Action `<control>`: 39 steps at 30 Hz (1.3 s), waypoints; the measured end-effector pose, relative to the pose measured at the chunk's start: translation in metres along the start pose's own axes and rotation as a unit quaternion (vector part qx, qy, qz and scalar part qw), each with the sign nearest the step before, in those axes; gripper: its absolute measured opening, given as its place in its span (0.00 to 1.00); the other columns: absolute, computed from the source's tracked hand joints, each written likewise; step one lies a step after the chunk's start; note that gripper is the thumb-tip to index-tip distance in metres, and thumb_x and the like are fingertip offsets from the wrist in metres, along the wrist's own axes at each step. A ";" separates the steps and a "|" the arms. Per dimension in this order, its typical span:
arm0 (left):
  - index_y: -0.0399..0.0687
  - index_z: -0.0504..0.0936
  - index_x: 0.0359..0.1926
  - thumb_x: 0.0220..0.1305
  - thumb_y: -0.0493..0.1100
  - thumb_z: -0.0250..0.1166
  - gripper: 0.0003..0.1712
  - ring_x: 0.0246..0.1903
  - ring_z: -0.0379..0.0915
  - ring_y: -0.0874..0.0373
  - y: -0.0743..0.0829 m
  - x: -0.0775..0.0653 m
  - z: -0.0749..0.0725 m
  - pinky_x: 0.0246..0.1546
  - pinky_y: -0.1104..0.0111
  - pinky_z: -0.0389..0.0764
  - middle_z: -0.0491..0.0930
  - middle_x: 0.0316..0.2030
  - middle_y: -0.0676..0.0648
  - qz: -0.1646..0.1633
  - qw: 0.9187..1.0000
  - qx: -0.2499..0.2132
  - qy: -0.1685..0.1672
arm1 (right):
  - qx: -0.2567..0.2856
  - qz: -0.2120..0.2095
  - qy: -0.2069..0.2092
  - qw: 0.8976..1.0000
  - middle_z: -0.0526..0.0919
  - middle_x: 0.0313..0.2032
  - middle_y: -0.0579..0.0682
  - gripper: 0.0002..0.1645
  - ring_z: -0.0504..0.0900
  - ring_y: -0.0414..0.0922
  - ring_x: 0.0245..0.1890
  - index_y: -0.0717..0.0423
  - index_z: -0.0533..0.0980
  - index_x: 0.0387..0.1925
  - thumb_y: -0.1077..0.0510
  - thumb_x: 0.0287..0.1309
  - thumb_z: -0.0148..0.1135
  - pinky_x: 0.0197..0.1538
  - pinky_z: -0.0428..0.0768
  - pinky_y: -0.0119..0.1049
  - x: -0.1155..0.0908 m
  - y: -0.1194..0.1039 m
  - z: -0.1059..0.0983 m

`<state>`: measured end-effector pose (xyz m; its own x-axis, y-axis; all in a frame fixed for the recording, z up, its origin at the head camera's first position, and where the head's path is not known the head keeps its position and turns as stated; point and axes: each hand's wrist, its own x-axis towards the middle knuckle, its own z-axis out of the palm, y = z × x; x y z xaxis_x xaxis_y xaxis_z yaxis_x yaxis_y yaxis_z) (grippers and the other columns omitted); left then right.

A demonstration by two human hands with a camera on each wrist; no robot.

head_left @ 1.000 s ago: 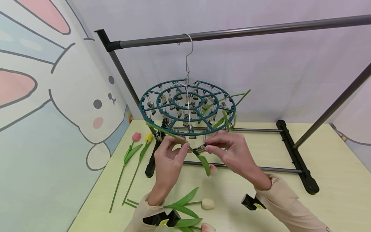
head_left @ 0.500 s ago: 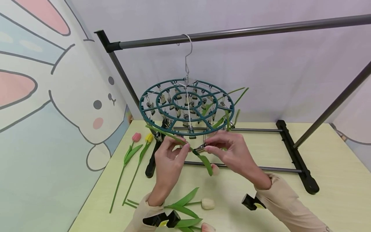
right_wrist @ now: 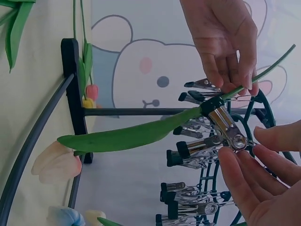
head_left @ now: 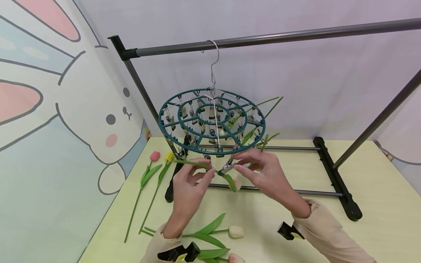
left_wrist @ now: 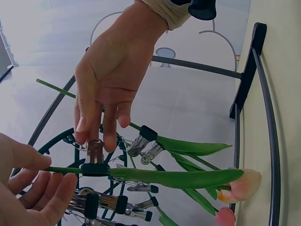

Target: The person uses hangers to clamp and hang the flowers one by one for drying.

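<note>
A round dark green clip hanger hangs by its wire hook, metal clips around its rings. My left hand pinches the stem of a pale peach tulip between thumb and fingers. A metal clip with dark tips has closed across that stem, just above the long green leaf. My right hand is at the clip's handle end, fingertips touching it, thumb spread slightly apart from it in the right wrist view. Other tulips hang from clips behind, among them a pink bud.
A dark metal rack carries the hanger; its feet stand on the pale table. A pink tulip and a yellow tulip lie at left. A white tulip and a peach one lie in front.
The held stem has dropped closer to level, and the tulip's leaf and head have shifted slightly left and up. The right hand's fingers have spread a little at the clip. Stems at right sway.
</note>
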<state>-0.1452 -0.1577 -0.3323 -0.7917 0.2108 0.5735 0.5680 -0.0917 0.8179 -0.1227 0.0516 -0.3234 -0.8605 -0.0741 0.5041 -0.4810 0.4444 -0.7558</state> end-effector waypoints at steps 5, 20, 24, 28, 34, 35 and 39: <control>0.39 0.79 0.44 0.58 0.29 0.65 0.12 0.39 0.78 0.51 0.001 -0.003 -0.002 0.39 0.62 0.83 0.77 0.39 0.41 0.000 1.000 0.017 -0.009 | -0.035 -0.008 0.017 0.999 0.84 0.41 0.43 0.11 0.81 0.38 0.37 0.54 0.82 0.42 0.62 0.55 0.67 0.32 0.82 0.32 -0.002 0.000 -0.001; 0.41 0.80 0.41 0.56 0.29 0.67 0.12 0.39 0.79 0.52 0.001 -0.012 -0.006 0.37 0.62 0.84 0.78 0.39 0.43 0.026 0.998 0.039 -0.039 | -0.019 -0.044 0.028 0.998 0.82 0.34 0.40 0.08 0.78 0.37 0.33 0.47 0.81 0.34 0.63 0.55 0.67 0.28 0.80 0.31 -0.011 -0.004 0.004; 0.42 0.80 0.40 0.55 0.29 0.67 0.12 0.39 0.78 0.54 0.002 -0.012 -0.005 0.37 0.63 0.84 0.78 0.38 0.45 0.053 0.997 0.048 -0.040 | -0.005 -0.059 0.002 0.998 0.83 0.33 0.42 0.09 0.79 0.36 0.31 0.46 0.82 0.35 0.64 0.54 0.67 0.26 0.80 0.30 -0.019 -0.005 0.012; 0.40 0.79 0.41 0.55 0.27 0.66 0.12 0.39 0.78 0.54 0.004 -0.012 -0.002 0.37 0.63 0.84 0.78 0.38 0.44 0.071 0.996 0.031 -0.047 | -0.001 -0.052 -0.029 0.998 0.84 0.35 0.44 0.09 0.80 0.36 0.33 0.48 0.82 0.37 0.63 0.55 0.66 0.25 0.80 0.29 -0.027 -0.003 0.025; 0.37 0.78 0.41 0.55 0.24 0.65 0.12 0.38 0.78 0.52 0.009 -0.013 0.003 0.34 0.63 0.84 0.77 0.37 0.41 0.099 0.993 0.014 -0.058 | -0.021 -0.044 -0.055 0.997 0.83 0.43 0.45 0.15 0.81 0.40 0.40 0.51 0.80 0.45 0.65 0.54 0.66 0.27 0.79 0.28 -0.036 -0.002 0.047; 0.37 0.78 0.41 0.55 0.24 0.64 0.12 0.38 0.78 0.52 0.009 -0.013 0.004 0.34 0.63 0.84 0.77 0.37 0.41 0.102 0.993 0.010 -0.060 | -0.029 -0.045 -0.054 0.997 0.82 0.44 0.46 0.16 0.81 0.42 0.41 0.52 0.79 0.46 0.66 0.54 0.66 0.28 0.79 0.28 -0.037 -0.002 0.050; 0.37 0.78 0.41 0.55 0.23 0.63 0.13 0.40 0.78 0.52 0.010 -0.014 0.007 0.34 0.62 0.84 0.78 0.38 0.40 0.108 0.992 0.008 -0.062 | -0.067 -0.047 -0.037 0.996 0.80 0.48 0.51 0.22 0.81 0.45 0.42 0.56 0.74 0.52 0.67 0.54 0.63 0.31 0.80 0.29 -0.039 -0.003 0.064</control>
<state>-0.1264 -0.1553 -0.3323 -0.6170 0.3063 0.7249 0.7261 -0.1337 0.6745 -0.0981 -0.0038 -0.3669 -0.8254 -0.1849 0.5334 -0.5374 0.5468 -0.6420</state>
